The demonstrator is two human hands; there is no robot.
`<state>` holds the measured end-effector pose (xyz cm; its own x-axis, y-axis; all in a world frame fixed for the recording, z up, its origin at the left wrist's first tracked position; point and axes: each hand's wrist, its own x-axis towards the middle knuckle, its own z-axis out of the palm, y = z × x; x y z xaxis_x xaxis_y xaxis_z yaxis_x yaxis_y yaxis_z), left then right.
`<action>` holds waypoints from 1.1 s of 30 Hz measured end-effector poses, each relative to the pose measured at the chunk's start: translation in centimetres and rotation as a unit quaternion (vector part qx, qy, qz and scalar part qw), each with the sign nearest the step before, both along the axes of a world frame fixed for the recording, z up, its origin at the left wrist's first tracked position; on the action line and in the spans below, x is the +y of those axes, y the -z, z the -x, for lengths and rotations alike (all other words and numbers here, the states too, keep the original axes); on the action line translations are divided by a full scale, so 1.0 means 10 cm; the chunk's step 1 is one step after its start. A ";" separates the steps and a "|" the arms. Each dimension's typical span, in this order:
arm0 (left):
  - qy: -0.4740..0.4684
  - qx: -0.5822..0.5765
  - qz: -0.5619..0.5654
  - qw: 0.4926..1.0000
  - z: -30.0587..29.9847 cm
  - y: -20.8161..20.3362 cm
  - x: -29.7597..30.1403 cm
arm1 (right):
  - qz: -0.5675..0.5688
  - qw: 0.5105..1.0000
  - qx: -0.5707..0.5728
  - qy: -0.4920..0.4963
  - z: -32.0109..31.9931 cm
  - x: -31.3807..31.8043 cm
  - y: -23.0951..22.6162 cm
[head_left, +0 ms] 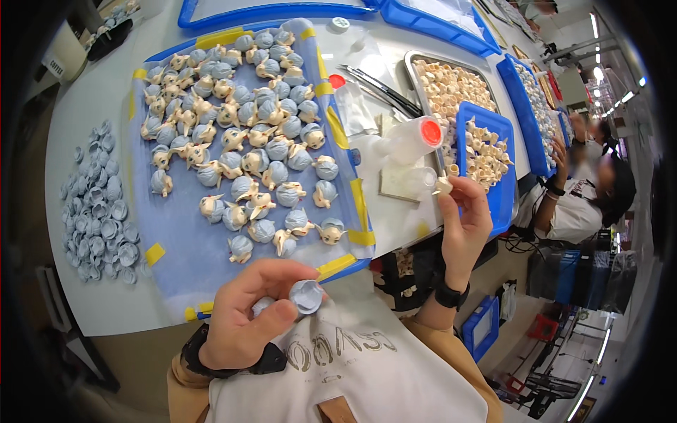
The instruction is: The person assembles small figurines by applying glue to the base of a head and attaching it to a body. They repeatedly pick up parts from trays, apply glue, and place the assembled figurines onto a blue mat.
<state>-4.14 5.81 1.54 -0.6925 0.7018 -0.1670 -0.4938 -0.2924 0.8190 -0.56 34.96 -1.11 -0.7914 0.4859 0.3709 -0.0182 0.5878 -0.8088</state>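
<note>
Close to my body, my left hand (243, 314) grips a hollow, pale blue doll hair shell (306, 297) between thumb and fingers, its open side showing. A second blue shell (263, 305) is tucked in the same palm. Out to the right, my right hand (467, 220) pinches a small cream doll face piece (443, 186) with pointed ears, beside a blue bin (509, 134) of similar cream pieces. Many assembled doll heads (261, 230) with blue hair lie on a blue sheet-lined tray (187, 243) ahead of me. Loose hair shells (99, 211) are heaped to its left.
A metal tray (416, 70) heaped with cream parts stands behind the bin. Red-capped clear bottles (412, 139) and dark tweezers (381, 89) lie between the trays. More blue trays (437, 32) line the far side. Another person (578, 204) sits at the right.
</note>
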 end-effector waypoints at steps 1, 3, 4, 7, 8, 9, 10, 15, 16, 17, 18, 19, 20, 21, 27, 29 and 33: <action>0.005 0.001 0.004 1.000 0.00 0.00 -0.01 | -0.019 1.000 -0.006 -0.001 0.00 0.00 -0.02; 0.011 0.001 0.011 1.000 0.01 -0.01 0.00 | -0.050 0.999 -0.019 0.001 0.00 0.01 -0.06; 0.009 -0.001 0.017 1.000 0.01 -0.02 0.00 | -0.062 0.998 -0.025 -0.001 0.01 0.00 -0.07; -0.020 0.000 0.015 1.000 -0.01 -0.03 0.04 | -0.066 0.998 0.008 0.011 0.02 -0.07 -0.13; -0.033 0.002 0.011 0.999 -0.01 -0.02 0.05 | -0.069 0.997 0.039 -0.010 0.01 -0.14 -0.18; -0.029 -0.021 -0.006 0.999 -0.01 0.00 0.06 | -0.070 0.995 0.070 -0.031 -0.03 -0.25 -0.25; -0.026 -0.046 -0.023 0.998 -0.02 0.01 0.05 | -0.070 0.991 0.099 -0.053 -0.07 -0.39 -0.32; -0.012 -0.064 -0.015 0.998 -0.03 -0.02 0.10 | -0.037 0.926 0.122 -0.355 -0.04 -0.86 -0.49; -0.006 -0.065 -0.003 0.998 -0.02 -0.03 0.09 | -0.052 0.928 0.123 -0.349 -0.05 -0.92 -0.47; 0.000 -0.066 0.008 0.998 -0.01 -0.05 0.07 | -0.066 0.929 0.123 -0.342 -0.05 -0.94 -0.45; 0.004 -0.068 0.019 0.998 -0.01 -0.06 0.06 | -0.101 0.925 0.114 -0.349 -0.04 -0.95 -0.45; -0.006 -0.074 0.026 0.997 -0.03 -0.05 0.06 | -0.135 0.919 0.104 -0.355 -0.02 -0.95 -0.46; -0.016 -0.080 0.032 0.996 -0.04 -0.05 0.07 | -0.169 0.913 0.095 -0.360 -0.01 -0.96 -0.46; -0.023 -0.084 0.037 0.996 -0.04 -0.06 0.09 | -0.176 0.911 0.103 -0.358 0.01 -0.97 -0.45; -0.062 -0.021 0.027 0.997 -0.09 0.01 0.07 | -0.203 0.901 0.177 -0.339 0.06 -1.10 -0.32; -0.065 -0.043 0.010 0.997 -0.08 0.03 0.06 | -0.221 0.907 0.136 -0.332 0.05 -1.14 -0.38; -0.070 -0.076 0.038 0.994 -0.09 -0.02 0.08 | -0.274 0.901 0.107 -0.318 0.07 -1.17 -0.40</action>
